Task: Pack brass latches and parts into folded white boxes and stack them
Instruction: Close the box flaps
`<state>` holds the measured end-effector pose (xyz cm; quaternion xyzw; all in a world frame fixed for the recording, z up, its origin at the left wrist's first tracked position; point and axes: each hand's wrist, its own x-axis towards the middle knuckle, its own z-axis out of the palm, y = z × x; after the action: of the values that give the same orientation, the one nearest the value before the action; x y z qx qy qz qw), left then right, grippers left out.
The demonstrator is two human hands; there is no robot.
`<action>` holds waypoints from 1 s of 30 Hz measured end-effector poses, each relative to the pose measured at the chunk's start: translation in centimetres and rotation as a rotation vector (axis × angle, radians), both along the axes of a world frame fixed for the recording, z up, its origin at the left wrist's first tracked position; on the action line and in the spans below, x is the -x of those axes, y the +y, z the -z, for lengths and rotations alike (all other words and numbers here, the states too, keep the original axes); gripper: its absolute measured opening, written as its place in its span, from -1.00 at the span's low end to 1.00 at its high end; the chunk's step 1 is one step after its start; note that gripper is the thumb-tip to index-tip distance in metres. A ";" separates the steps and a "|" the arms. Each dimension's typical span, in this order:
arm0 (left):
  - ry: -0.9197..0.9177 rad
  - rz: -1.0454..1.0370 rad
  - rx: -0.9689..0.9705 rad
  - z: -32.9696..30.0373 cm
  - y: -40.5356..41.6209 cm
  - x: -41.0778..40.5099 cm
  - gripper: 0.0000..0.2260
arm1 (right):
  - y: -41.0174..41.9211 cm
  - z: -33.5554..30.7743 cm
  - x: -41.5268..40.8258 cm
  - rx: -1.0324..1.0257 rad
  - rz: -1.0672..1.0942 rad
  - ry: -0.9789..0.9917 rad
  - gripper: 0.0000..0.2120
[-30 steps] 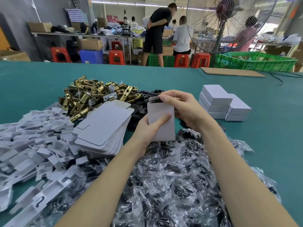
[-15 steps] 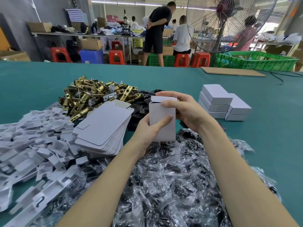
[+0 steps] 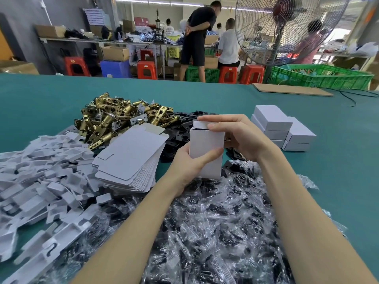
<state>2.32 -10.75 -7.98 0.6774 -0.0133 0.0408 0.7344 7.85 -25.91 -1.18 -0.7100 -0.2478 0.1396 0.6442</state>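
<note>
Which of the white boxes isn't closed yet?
The white box held upright in both hands, left hand and right hand: its top flap is still raised. The stacked boxes at right are all closed.

Bare green tabletop [image 3: 338, 181] open to the right of right hand [image 3: 242, 138], up to the stacked white boxes [image 3: 281, 128] at far right. Left side blocked: flat box blanks [image 3: 131, 160] just beside left hand [image 3: 190, 162], white inserts [image 3: 41, 177] beyond, brass latches [image 3: 114, 117] behind. Near edge covered by bagged parts [image 3: 215, 232]. Far tabletop behind the piles is free
</note>
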 end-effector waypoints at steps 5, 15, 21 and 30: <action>0.000 0.006 -0.005 0.1 0.0 0.0 -0.51 | -0.3 -0.3 0.1 0.045 -0.019 -0.058 -0.74; 0.015 -0.008 0.007 0.1 0.2 -0.2 -0.46 | -0.3 0.0 0.1 0.205 -0.127 -0.204 -0.73; 0.021 -0.013 -0.012 0.2 0.3 -0.2 -0.52 | -0.2 0.8 -0.3 0.188 -0.063 -0.235 -0.76; -0.001 0.032 -0.034 0.2 0.3 -0.1 -0.60 | 0.8 0.3 0.1 0.302 -0.050 -0.341 -0.77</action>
<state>2.38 -10.41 -8.18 0.6896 -0.0253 0.0294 0.7232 7.75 -25.07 -1.51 -0.8052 -0.3470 0.0692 0.4759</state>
